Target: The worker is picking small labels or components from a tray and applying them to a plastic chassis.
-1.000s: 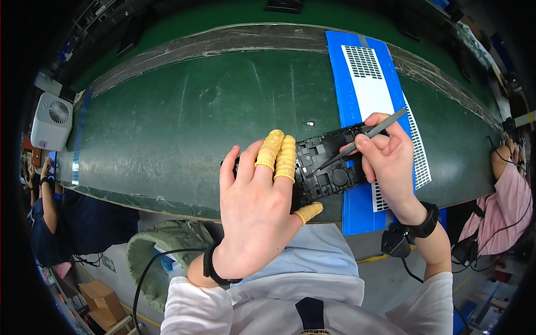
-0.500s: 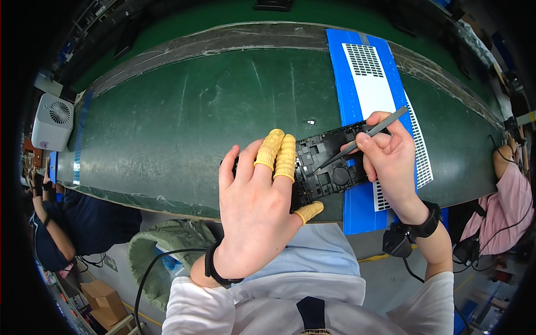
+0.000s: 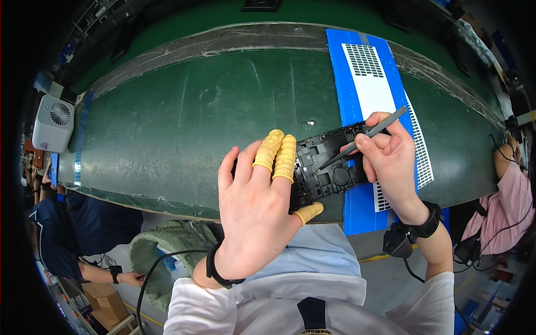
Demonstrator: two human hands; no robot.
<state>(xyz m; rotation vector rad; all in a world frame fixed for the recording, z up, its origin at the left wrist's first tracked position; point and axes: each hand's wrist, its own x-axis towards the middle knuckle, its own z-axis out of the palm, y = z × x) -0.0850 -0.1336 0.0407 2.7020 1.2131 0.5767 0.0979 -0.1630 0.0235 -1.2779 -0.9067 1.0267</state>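
A black rectangular plastic housing with recesses and a round boss lies tilted over the green tabletop, its right end over a blue board. My left hand, with yellow finger cots on the thumb and two fingers, grips the housing's left end. That end is hidden under the hand. In my right hand is a pair of dark grey tweezers, pinched between thumb and fingers. The tips point down at the housing's inner face, near its middle. Whether they hold anything is too small to tell.
Sheets of small black labels lie on the blue board. A white fan unit stands at the table's left end. Below the table edge is a green cloth bag. Co-workers sit at both sides. A black cable runs from my left wrist.
The co-worker at the left has lowered an arm toward the green bag. My tweezers' tips have shifted very slightly; both my hands otherwise stay in place.
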